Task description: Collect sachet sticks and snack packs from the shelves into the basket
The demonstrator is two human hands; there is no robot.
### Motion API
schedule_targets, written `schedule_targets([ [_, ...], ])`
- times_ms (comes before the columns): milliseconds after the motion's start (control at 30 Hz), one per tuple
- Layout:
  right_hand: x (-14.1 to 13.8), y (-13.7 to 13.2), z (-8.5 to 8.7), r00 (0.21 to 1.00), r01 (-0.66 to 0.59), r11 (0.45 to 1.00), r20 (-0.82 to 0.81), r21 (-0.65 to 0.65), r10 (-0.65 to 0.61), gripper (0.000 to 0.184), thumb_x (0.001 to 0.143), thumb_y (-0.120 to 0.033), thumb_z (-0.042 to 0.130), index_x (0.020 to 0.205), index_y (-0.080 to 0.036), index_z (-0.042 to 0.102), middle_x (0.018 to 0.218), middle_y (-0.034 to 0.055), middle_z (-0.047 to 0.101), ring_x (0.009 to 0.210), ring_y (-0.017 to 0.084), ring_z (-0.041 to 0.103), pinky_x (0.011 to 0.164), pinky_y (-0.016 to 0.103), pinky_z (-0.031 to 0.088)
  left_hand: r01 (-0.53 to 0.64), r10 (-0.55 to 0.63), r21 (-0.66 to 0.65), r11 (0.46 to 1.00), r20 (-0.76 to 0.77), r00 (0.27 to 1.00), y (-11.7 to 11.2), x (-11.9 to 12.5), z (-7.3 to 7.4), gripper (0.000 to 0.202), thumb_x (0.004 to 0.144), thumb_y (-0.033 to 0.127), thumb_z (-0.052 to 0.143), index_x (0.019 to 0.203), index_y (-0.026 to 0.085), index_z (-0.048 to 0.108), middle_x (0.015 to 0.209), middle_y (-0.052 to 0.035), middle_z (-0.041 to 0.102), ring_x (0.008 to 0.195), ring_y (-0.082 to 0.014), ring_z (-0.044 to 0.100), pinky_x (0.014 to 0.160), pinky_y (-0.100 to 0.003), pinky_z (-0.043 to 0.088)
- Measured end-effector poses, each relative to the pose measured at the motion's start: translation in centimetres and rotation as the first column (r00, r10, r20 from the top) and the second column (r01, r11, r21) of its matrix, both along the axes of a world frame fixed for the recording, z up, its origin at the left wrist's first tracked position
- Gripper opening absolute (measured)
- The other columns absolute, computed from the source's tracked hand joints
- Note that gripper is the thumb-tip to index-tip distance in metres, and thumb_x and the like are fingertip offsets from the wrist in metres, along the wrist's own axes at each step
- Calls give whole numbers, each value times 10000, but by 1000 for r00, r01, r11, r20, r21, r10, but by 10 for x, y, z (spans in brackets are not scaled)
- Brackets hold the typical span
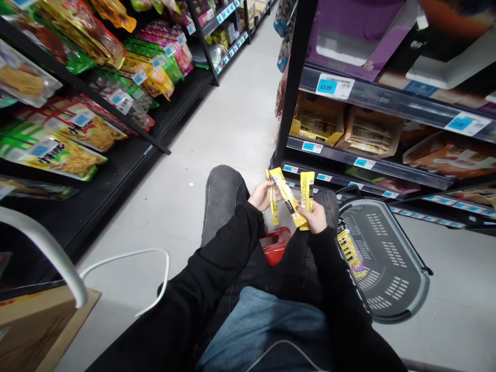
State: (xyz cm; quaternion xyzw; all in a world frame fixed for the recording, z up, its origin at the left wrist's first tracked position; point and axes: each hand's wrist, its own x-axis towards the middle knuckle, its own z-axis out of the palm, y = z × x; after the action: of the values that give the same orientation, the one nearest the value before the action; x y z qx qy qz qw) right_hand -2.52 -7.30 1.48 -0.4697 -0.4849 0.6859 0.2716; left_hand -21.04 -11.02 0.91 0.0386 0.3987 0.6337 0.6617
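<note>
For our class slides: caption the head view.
Left hand and right hand hold yellow packets beside a grey basket in a shop aisle.

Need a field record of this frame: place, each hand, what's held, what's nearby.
place: shop aisle, stocked shelves on both sides
left hand: grips a thin yellow packet
right hand: grips two yellow packets
basket: dark, on the floor right of the right hand, a yellow and black packet inside
red thing: just below the hands, partly hidden, kind unclear
</note>
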Motion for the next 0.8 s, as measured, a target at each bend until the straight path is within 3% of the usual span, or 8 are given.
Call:
schedule_targets([
  [100, 20, 17, 24, 975, -220, 975, 4, 16, 220, 339, 510, -344, 797, 756, -134, 695, 680, 26, 694, 555, 145, 612, 545, 265, 497, 78, -78, -82, 994, -5, 997, -3, -7, 1, 231, 743, 373, 559, 693, 149, 588, 530, -52, 591, 492, -155, 583, 463, -250, 465],
  [200, 31, 38, 53, 855, -515, 857, 61, -11, 514, 286, 550, -322, 782, 741, -120, 713, 707, 37, 708, 587, 154, 633, 558, 256, 502, 341, -341, -82, 937, 11, 940, -12, -4, 8, 359, 681, 494, 655, 676, 135, 637, 529, -85, 609, 457, -174, 574, 431, -269, 448],
  [300, 30, 58, 68, 747, -653, 757, 138, -37, 651, 282, 554, -292, 784, 746, -100, 708, 702, 43, 706, 600, 152, 635, 557, 238, 497, 735, -732, 59, 676, -62, 679, -24, 9, 18, 476, 540, 502, 779, 790, 103, 708, 701, -154, 683, 558, -228, 624, 485, -311, 479],
  [367, 27, 71, 67, 802, -586, 811, 153, 9, 578, 307, 575, -303, 779, 784, -98, 687, 717, 50, 706, 608, 144, 633, 550, 226, 499, 795, -779, 104, 597, -162, 606, -27, 19, 22, 474, 465, 393, 841, 817, 98, 723, 744, -151, 693, 588, -237, 627, 514, -323, 484],
  [467, 26, 83, 50, 990, -138, 976, 39, 171, 134, 318, 657, -406, 724, 796, -152, 591, 677, 9, 682, 493, 91, 581, 451, 190, 459, 676, -645, 88, 732, -230, 729, -24, 31, 21, 394, 462, 309, 845, 784, 116, 726, 712, -107, 688, 586, -202, 615, 540, -296, 471],
  [567, 24, 77, 29, 953, 282, 943, -164, 175, -255, 371, 693, -508, 666, 773, -199, 476, 563, -56, 600, 404, 84, 547, 417, 202, 452, 433, -397, 46, 900, -319, 860, -15, 32, 12, 317, 482, 238, 830, 746, 108, 710, 691, -79, 679, 592, -155, 601, 577, -253, 459],
  [667, 10, 48, 12, 946, 243, 966, -239, 84, -217, 412, 655, -514, 690, 831, -200, 490, 589, -36, 602, 525, 133, 624, 526, 265, 517, 238, -218, -13, 971, -449, 867, -9, 28, 3, 288, 478, 204, 827, 708, 98, 689, 653, -39, 662, 562, -125, 576, 592, -242, 454],
  [800, -22, 6, -4, 956, 197, 980, -225, 26, -186, 413, 613, -487, 711, 819, -202, 495, 686, -4, 639, 631, 148, 627, 629, 293, 524, 200, -159, 38, 979, -469, 869, -7, 25, -2, 369, 498, 250, 827, 814, 106, 704, 725, -32, 688, 620, -142, 610, 657, -271, 489],
])
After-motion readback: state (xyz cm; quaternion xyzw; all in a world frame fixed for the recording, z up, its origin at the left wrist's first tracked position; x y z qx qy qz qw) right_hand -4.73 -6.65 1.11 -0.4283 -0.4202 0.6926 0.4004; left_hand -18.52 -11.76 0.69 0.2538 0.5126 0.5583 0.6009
